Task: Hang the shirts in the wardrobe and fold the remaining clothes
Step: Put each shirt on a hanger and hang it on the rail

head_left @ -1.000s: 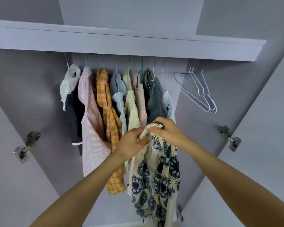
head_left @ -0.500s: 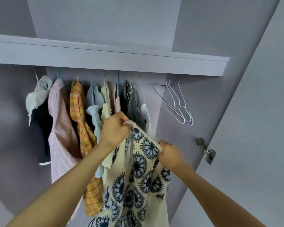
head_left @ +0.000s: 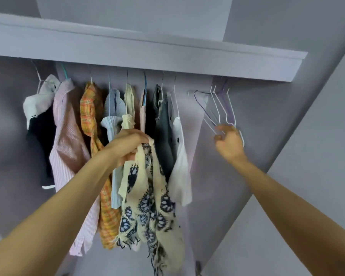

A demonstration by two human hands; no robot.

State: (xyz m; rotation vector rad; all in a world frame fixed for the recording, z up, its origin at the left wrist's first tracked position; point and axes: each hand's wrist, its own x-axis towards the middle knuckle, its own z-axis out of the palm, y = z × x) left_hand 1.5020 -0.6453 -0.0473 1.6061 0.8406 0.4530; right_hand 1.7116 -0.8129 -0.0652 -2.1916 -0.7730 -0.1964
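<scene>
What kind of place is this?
Most likely the inside of a home wardrobe: shirts hang in a row under a shelf, spare empty hangers beside them, and a door stands open.

You get soft, even, cool-toned light with no glare; the wardrobe (head_left: 247, 108) interior is dimmer at far left, with faint shadows behind the hanging clothes (head_left: 72, 124). Wide-angle bending slants the straight edges. Your right hand (head_left: 228, 143) is slightly motion-blurred; the picture is soft overall.
</scene>
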